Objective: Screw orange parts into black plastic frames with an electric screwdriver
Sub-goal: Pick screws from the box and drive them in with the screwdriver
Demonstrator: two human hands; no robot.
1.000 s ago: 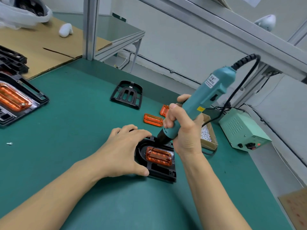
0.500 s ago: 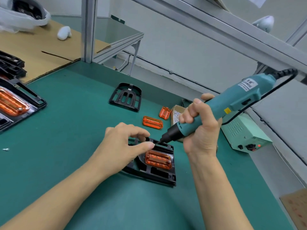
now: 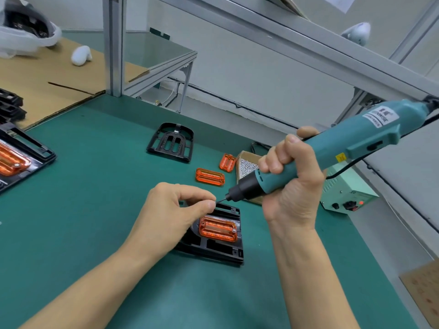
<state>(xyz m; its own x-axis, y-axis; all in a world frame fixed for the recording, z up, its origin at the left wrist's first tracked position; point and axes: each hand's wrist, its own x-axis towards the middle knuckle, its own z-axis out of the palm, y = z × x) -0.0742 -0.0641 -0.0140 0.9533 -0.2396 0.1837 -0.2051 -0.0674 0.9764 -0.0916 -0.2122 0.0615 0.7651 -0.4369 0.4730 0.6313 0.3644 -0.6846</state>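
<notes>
We see the right hand [image 3: 293,184] wrapped round the teal electric screwdriver [image 3: 332,148], held slantwise with its tip pointing down-left and meeting the fingertips of the left hand [image 3: 171,214]. That left hand has thumb and forefinger pinched together at the tip; whether a screw sits between them we cannot tell. Just below lies a black frame [image 3: 213,245] on the green tabletop [image 3: 95,186], an orange part [image 3: 218,228] seated in it. Two loose orange parts [image 3: 210,176] lie beyond, beside a small box of screws [image 3: 247,163]. Another empty black frame [image 3: 171,141] rests farther back.
</notes>
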